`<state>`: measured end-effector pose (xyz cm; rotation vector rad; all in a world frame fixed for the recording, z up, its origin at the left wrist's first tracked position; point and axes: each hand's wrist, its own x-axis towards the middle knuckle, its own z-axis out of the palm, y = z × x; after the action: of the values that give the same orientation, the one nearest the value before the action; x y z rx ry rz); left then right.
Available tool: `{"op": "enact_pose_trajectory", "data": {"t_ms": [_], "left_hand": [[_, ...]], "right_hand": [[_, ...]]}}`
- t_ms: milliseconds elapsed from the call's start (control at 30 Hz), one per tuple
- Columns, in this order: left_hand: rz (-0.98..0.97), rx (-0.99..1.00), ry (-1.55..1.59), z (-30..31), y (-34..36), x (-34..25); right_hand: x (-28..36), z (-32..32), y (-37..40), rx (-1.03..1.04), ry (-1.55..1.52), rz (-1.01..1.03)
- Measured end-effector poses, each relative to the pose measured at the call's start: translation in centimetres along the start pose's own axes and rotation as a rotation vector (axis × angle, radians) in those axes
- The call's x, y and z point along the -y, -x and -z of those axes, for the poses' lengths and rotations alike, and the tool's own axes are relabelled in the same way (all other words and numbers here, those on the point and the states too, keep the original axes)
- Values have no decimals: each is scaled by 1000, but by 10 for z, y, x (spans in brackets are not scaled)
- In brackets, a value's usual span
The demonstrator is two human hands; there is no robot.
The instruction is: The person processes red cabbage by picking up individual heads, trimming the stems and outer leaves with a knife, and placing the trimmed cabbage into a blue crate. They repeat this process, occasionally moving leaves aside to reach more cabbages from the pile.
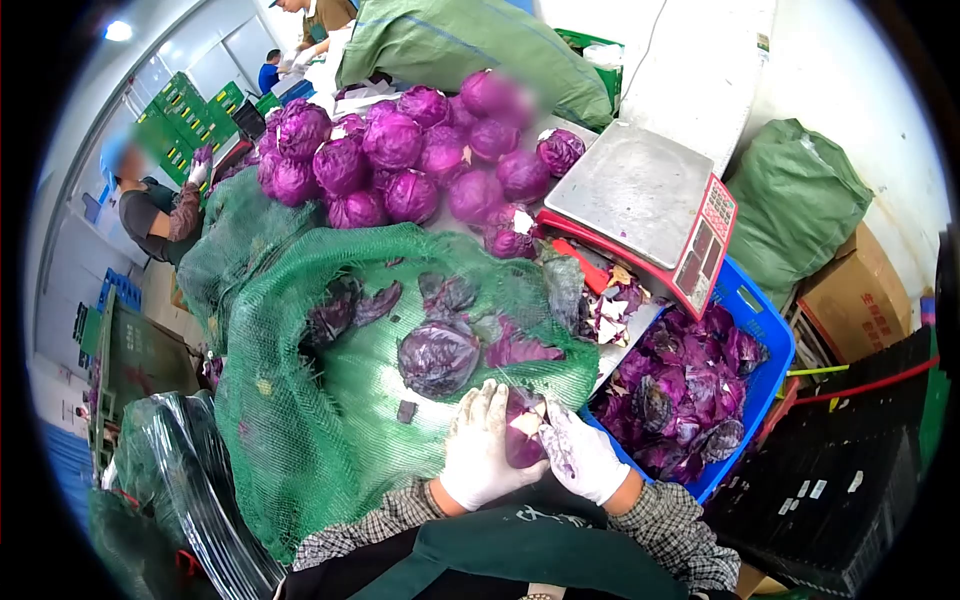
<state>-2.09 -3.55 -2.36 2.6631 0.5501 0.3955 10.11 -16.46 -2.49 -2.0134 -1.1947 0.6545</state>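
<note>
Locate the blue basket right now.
Head view, right of centre: the blue basket, filled with purple leaves, sits beside the right hand, just below the red-edged scale in the picture.

The left hand (478,448) and right hand (585,455) hide parts of the red cabbage (517,450) between them. A round blur smears the upper right of the cabbage pile (395,142). The top edge crops one worker (326,22) — and the display (692,268) on the weighing scale (630,190) is too small to read.
</note>
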Motion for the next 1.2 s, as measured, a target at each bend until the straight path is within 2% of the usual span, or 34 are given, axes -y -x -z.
{"op": "enact_pose_trajectory", "data": {"t_ms": [100, 200, 233, 267, 333, 367, 433, 500, 567, 600, 667, 700, 733, 800, 833, 900, 933, 967, 1033, 1133, 1167, 1200], "left_hand": [[21, 15, -34, 0, 0, -6], [1, -4, -17, -3, 9, -4], [-93, -61, 34, -6, 18, 3], [-185, -90, 60, -9, 31, 11], [-320, -155, 152, -10, 51, 33], [-292, -193, 211, -9, 62, 42], [-248, -253, 388, -17, 76, 67], [-251, -168, 326, -6, 73, 67], [-292, -134, 258, -6, 65, 59], [-299, -145, 230, -3, 58, 49], [-278, -137, 204, -1, 50, 38], [-267, -130, 187, -1, 48, 35], [-284, -139, 190, -2, 47, 34], [-360, -140, 171, -7, 49, 39], [-396, -141, 158, -8, 51, 41], [-388, -174, 180, -9, 51, 42], [-386, -179, 192, -9, 49, 43], [-380, -185, 209, -11, 50, 43], [-388, -207, 201, -15, 49, 43], [-435, -247, 214, -22, 54, 51], [-476, -265, 241, -24, 58, 59], [-508, -273, 254, -22, 62, 64]], "right_hand": [[-2, 5, -11, 111, 100, -43], [-50, -13, -29, -64, 110, 163], [-58, -10, -28, -116, 100, 145], [-79, -24, -30, -267, 253, 323], [-82, -24, -17, -335, -268, 148], [-83, -22, -11, -350, -534, 51], [-94, -2, 8, -489, -452, 77], [-108, 29, 31, -577, -566, -48], [-111, 48, 39, -746, -166, -202], [-90, 48, 40, -731, -95, -157], [-33, 45, 40, -497, -266, -141], [-40, 12, 33, -497, -542, -20], [-36, 6, 27, -391, -239, 220], [-12, -5, 14, -262, -230, 241], [-24, -23, 5, -281, -186, 300], [-22, -9, -6, 95, -266, 122], [-27, -12, -10, 32, -234, 235], [-21, -2, -11, 85, -270, 225], [-22, -5, -15, -37, -267, 403], [-62, -17, -26, 108, -459, 141], [-66, -3, -33, -165, 76, 361], [-70, -9, -32, -135, 5, 290]]}}
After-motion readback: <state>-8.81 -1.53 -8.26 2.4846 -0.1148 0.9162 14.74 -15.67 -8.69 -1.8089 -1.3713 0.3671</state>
